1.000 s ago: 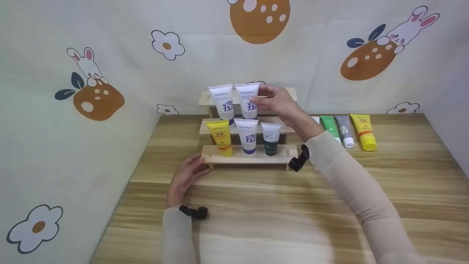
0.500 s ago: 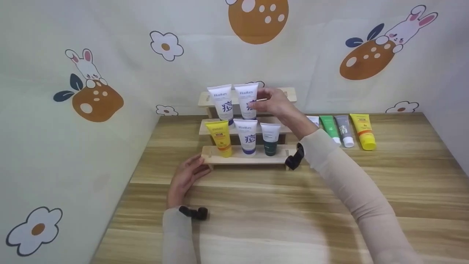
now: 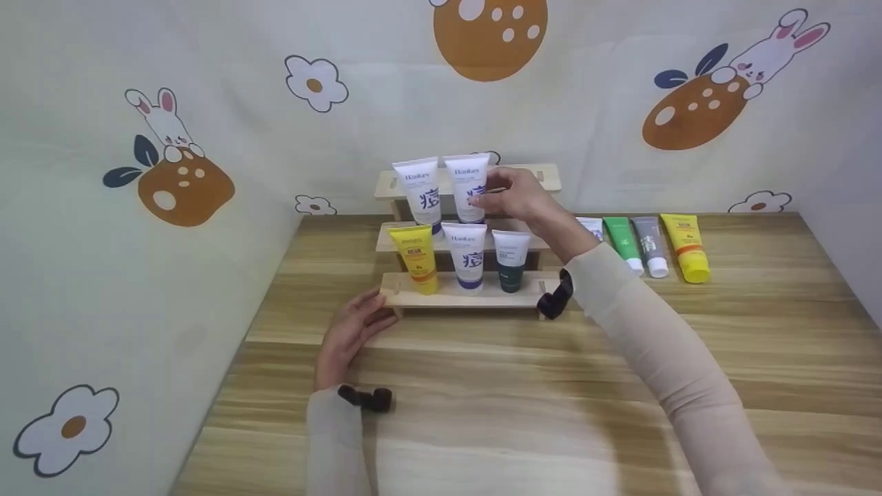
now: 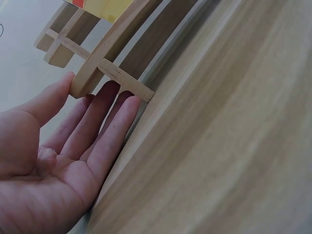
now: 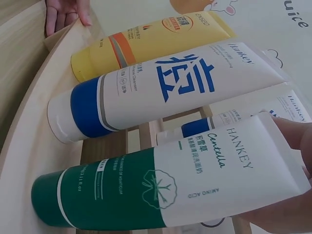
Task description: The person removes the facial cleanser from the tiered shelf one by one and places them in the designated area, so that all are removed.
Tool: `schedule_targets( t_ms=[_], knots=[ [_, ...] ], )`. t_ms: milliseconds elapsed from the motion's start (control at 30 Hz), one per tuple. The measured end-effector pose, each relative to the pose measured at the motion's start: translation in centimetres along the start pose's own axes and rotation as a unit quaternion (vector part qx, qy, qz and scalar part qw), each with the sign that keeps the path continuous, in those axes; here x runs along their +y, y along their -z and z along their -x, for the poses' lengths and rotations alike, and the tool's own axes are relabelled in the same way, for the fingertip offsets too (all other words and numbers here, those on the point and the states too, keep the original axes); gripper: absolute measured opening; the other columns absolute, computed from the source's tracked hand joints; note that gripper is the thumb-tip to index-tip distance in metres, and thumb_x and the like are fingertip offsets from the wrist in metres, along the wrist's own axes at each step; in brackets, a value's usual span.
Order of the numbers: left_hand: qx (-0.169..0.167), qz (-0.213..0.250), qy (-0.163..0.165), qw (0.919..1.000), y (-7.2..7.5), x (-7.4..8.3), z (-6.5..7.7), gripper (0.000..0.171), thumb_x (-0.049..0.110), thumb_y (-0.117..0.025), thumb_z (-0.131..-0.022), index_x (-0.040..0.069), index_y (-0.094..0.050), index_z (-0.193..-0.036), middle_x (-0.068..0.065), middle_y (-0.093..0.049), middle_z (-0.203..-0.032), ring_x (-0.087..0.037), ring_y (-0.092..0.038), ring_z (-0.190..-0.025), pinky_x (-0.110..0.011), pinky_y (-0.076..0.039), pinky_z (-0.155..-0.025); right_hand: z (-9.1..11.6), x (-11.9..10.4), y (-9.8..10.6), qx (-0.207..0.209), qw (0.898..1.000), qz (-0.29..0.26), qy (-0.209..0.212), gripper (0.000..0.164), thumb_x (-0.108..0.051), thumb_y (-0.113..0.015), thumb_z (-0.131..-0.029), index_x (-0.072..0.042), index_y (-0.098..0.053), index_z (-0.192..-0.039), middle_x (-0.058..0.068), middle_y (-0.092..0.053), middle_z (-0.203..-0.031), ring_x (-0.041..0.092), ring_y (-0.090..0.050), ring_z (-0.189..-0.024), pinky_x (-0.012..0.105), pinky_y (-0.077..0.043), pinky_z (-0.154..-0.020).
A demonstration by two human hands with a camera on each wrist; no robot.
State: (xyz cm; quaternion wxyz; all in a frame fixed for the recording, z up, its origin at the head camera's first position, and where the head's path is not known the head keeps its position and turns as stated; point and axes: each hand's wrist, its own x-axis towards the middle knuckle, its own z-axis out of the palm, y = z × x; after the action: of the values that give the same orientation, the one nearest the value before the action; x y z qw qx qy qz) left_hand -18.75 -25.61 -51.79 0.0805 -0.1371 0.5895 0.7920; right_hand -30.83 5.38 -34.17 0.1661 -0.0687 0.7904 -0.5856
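Nine tubes were in view: five at the three-step rack (image 3: 468, 299) and four on the worktop (image 3: 482, 386). On the front step, running from nine toward three o'clock, stood one yellow tube (image 3: 415, 260), one white tube (image 3: 466, 256) and one green-and-white tube (image 3: 510, 260). Above them were two more white ones, the neighbour tube (image 3: 418, 184) and the pinched tube (image 3: 466, 180).

The right hand (image 3: 520, 196) was partly closed, thumb and fingers pinching the pinched tube, which lay at nine o'clock from it, upright. Whether its foot touched the middle step could not be told, as the front tube hid it.

The left hand (image 3: 351, 334) was open, fingers extended, its thumb touching the front step's end; the rack lay at one to two o'clock from it.

Between three and four o'clock from the right hand lay one partly hidden tube (image 3: 591, 226), one green tube (image 3: 623, 244), one grey tube (image 3: 650, 246) and one second yellow tube (image 3: 685, 248).
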Motion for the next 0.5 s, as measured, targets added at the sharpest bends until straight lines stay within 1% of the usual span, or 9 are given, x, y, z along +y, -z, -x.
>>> schedule_targets(
  t_ms=[167, 267, 400, 500],
  knots=[
    [0.004, -0.002, 0.004, 1.0, -0.1, -0.1, 0.1, 0.057, 0.013, -0.059, -0.101, -0.002, -0.036, -0.151, -0.021, -0.055, -0.135, -0.023, -0.067, -0.109, -0.038, -0.059, -0.103, 0.1, 0.6, 0.5, 0.005, 0.999, -0.032, 0.005, 0.051, -0.013, -0.072, -0.093, -0.007, -0.053, -0.14, 0.012, -0.057, -0.141, 0.028, -0.056, -0.128, 0.039, -0.055, -0.108],
    [0.003, -0.005, 0.005, 1.0, -0.1, -0.1, 0.2, 0.056, 0.014, -0.059, -0.101, -0.001, -0.036, -0.15, -0.022, -0.054, -0.136, -0.024, -0.067, -0.11, -0.039, -0.058, -0.104, 0.2, 0.9, 1.0, 0.005, 0.999, -0.052, 0.01, 0.052, -0.014, -0.07, -0.094, -0.006, -0.05, -0.142, 0.013, -0.055, -0.142, 0.03, -0.055, -0.13, 0.043, -0.054, -0.108],
    [0.001, -0.001, 0.0, 1.0, -0.1, 0.0, 0.2, 0.056, 0.013, -0.06, -0.1, -0.002, -0.038, -0.149, -0.025, -0.053, -0.138, -0.026, -0.067, -0.111, -0.039, -0.058, -0.104, 0.5, 1.2, 2.0, 0.009, 0.997, -0.073, 0.021, 0.051, -0.014, -0.067, -0.096, -0.003, -0.047, -0.142, 0.015, -0.052, -0.144, 0.032, -0.052, -0.133, 0.049, -0.053, -0.109],
    [0.001, -0.004, 0.0, 1.0, 0.0, 0.1, 0.2, 0.058, 0.014, -0.062, -0.1, -0.002, -0.038, -0.15, -0.025, -0.052, -0.14, -0.026, -0.067, -0.112, -0.039, -0.058, -0.104, 0.8, 1.6, 3.0, 0.018, 0.996, -0.084, 0.026, 0.05, -0.015, -0.066, -0.097, -0.004, -0.047, -0.142, 0.015, -0.05, -0.144, 0.033, -0.052, -0.133, 0.052, -0.052, -0.11]
  ],
)
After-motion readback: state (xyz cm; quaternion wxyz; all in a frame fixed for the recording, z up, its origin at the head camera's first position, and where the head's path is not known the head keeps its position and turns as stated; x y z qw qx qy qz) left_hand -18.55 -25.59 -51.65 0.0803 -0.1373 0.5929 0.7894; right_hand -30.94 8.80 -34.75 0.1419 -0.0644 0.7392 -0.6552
